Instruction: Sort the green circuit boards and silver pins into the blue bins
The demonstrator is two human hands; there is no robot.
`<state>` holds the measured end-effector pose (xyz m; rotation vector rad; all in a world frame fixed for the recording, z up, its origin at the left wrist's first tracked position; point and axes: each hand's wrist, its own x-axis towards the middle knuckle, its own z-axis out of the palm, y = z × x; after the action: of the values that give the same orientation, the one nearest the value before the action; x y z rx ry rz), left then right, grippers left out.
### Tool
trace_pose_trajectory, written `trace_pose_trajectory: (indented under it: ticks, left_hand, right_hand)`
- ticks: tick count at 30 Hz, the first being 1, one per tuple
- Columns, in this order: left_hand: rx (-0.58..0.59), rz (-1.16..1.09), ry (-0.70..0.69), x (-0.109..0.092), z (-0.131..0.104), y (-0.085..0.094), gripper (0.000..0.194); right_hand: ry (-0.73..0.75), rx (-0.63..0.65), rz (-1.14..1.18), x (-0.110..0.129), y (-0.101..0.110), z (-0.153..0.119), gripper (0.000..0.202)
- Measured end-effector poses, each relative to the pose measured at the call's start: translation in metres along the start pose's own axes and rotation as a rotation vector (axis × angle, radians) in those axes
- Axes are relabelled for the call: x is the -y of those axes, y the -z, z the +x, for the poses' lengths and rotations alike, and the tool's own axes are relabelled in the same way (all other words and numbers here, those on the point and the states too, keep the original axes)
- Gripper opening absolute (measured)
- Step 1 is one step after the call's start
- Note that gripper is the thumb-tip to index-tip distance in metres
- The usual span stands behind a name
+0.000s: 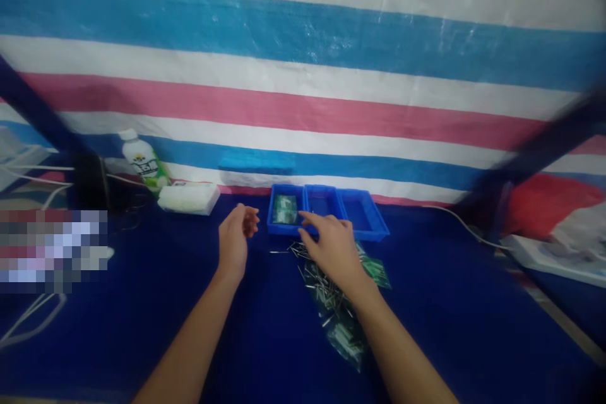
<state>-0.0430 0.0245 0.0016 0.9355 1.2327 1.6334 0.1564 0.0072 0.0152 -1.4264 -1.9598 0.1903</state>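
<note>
Three blue trays stand side by side at the back of the table. The left tray holds small green-printed bags; the middle tray and the right tray show bare bottoms. My right hand is over the front of the trays and a pile of thin metal pieces, its fingers apart and nothing seen in them. Left of the trays, my left hand hovers with curled fingers apart, holding nothing visible. Clear bags with green print lie beside and below the pile.
At the back left are a white bottle with a green base and a white tissue pack. Cables run at the left. A red bag lies at the far right. A striped sheet hangs behind the blue table.
</note>
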Motion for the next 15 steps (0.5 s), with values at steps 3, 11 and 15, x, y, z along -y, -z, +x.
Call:
trace_pose_trajectory:
  ticks: [3,11,15]
  left_hand:
    - [0.198,0.362,-0.045,0.001,-0.001,0.005,0.032]
    - [0.706,1.154,-0.270,0.008,-0.006,0.017,0.015]
    - [0.812,1.143,-0.304,0.010,-0.007,0.016,0.009]
  right_hand:
    - [-0.042,0.006,-0.069,-0.001,0.006,-0.008,0.028]
    - [-0.097,0.049,0.006,-0.021,0.022,-0.020,0.027]
    - [-0.110,0.058,0.040,-0.019,0.023,-0.023,0.026]
